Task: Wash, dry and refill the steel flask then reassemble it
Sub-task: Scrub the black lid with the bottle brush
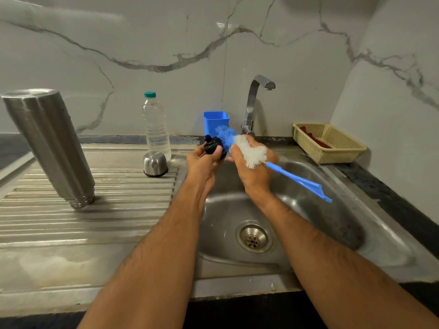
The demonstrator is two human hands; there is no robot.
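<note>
Gripping the black stopper (213, 145), your left hand (202, 162) half hides it; your right hand (255, 169) clutches the brush (251, 151) at its bristles.

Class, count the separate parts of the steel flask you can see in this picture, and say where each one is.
3: the steel flask body upside down on the draining board, the steel cap beside the water bottle, and the black stopper in the left hand.
</note>
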